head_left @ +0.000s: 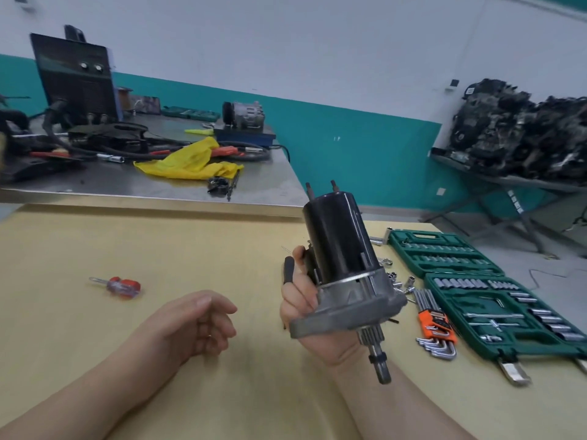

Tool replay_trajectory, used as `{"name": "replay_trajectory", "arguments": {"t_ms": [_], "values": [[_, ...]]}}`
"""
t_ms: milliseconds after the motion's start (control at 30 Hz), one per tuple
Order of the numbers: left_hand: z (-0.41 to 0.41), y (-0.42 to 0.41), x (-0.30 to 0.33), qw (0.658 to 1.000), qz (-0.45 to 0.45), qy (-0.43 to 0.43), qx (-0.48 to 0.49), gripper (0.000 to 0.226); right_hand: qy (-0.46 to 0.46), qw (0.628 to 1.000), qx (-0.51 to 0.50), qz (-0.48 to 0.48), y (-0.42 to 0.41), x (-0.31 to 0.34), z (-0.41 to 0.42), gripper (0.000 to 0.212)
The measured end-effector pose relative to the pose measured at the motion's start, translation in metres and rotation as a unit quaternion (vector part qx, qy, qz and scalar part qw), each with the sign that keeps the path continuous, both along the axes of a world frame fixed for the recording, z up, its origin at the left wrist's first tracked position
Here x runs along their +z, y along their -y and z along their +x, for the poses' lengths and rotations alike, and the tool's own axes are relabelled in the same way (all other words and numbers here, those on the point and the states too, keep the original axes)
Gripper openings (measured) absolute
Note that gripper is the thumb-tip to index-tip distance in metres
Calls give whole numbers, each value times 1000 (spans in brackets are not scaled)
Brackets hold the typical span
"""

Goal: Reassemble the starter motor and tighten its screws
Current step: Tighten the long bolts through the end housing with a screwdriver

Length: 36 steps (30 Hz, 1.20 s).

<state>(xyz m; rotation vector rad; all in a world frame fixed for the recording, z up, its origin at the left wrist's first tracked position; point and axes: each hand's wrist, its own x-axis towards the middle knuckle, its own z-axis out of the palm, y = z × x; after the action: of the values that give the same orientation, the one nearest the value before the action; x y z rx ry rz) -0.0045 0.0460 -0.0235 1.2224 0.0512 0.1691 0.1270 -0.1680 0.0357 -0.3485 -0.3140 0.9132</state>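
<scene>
Starter motor point(344, 262) is up off the yellow surface point(158, 249), gripped in the right hand point(301, 300), black cylinder end tilted upward and the grey flanged nose and pinion shaft pointing down toward the wrist. That hand's fingers wrap the back of the housing, and a black-handled tool point(289, 269) sticks up beside the thumb. The left hand point(203, 325) hovers just left of it, fingers loosely curled, holding nothing. A red-handled screwdriver point(119, 285) lies well off to the left. To the right sit an open green socket set point(482, 281), loose sockets point(401, 282) and an orange-holdered set of hex keys point(435, 325).
</scene>
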Motion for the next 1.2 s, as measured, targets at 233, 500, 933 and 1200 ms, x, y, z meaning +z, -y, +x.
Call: {"name": "replay_trajectory", "arguments": {"t_ms": [233,500,933,1200], "values": [[-4,8,9,999,38,12,7,72,134,942,-147,-270,18,-11,10,40],[-6,16,19,991,48,44,118,33,231,953,-117,-157,-1,7,-26,36],[-12,23,29,984,80,10,156,44,246,898,-179,-318,-18,-3,-38,35],[-9,20,30,986,-14,-16,163,55,229,902,-111,-349,-21,-6,-37,46]]}}
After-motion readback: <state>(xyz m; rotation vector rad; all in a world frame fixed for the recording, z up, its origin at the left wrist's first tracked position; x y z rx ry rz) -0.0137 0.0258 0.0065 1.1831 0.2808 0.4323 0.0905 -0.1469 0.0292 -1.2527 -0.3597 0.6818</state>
